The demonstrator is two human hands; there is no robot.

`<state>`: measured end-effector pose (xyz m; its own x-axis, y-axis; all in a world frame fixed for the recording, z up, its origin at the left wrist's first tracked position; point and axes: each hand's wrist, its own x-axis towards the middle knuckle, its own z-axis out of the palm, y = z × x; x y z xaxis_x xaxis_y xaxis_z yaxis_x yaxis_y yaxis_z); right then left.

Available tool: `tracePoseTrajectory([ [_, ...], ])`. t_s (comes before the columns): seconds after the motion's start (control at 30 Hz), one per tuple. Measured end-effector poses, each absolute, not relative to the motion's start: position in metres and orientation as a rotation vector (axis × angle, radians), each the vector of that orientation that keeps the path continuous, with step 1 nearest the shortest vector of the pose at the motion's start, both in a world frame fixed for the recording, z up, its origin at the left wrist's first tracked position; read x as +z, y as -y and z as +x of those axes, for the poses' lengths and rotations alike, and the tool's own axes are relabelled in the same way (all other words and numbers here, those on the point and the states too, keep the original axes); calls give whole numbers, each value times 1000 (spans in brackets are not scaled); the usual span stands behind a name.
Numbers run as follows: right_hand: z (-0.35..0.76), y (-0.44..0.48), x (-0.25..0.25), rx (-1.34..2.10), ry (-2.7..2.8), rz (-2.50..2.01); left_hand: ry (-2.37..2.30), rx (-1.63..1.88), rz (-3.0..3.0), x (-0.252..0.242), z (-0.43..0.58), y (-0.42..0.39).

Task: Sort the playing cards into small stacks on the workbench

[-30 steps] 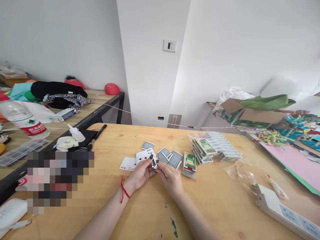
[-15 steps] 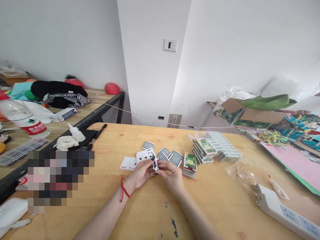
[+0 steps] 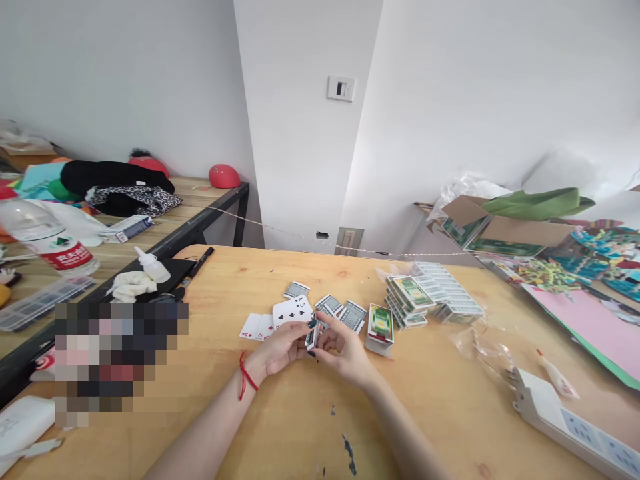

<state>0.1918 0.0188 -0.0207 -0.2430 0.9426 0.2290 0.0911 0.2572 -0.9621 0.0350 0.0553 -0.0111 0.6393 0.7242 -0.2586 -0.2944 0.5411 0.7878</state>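
Between my two hands a small stack of playing cards [image 3: 312,335] stands on edge, partly hidden by fingers. My left hand [image 3: 283,347], with a red cord at its wrist, is closed round the stack's left side. From the right, the thumb and fingers of my right hand [image 3: 345,347] grip the same stack at its ends. Just beyond my left hand lie face-up spade cards [image 3: 290,311], and red diamond cards [image 3: 253,327] fan out to their left. Face-down grey patterned cards [image 3: 353,315] rest behind my right hand; another face-down card [image 3: 297,289] lies farther back.
A green card box [image 3: 381,323] stands right of my hands, before stacked card boxes [image 3: 410,293] and wrapped packs [image 3: 445,287]. Farther right are crumpled plastic film [image 3: 483,350], a glue tube [image 3: 556,377] and a white power strip [image 3: 575,427]. At left stands a water bottle [image 3: 55,240].
The stack has turned slightly between my hands. My right hand's fingers have spread wider round it, the index finger now reaching over its far end. The cards on the table stay put.
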Motion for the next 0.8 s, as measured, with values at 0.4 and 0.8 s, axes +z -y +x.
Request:
tracePoseTrajectory([
  [0.4, 186, -12, -6, 841, 1801, -1244, -589, 660, 814, -12, 35, -55],
  [0.8, 186, -10, 0, 826, 1828, -1300, -603, 672, 810, -13, 36, -55],
])
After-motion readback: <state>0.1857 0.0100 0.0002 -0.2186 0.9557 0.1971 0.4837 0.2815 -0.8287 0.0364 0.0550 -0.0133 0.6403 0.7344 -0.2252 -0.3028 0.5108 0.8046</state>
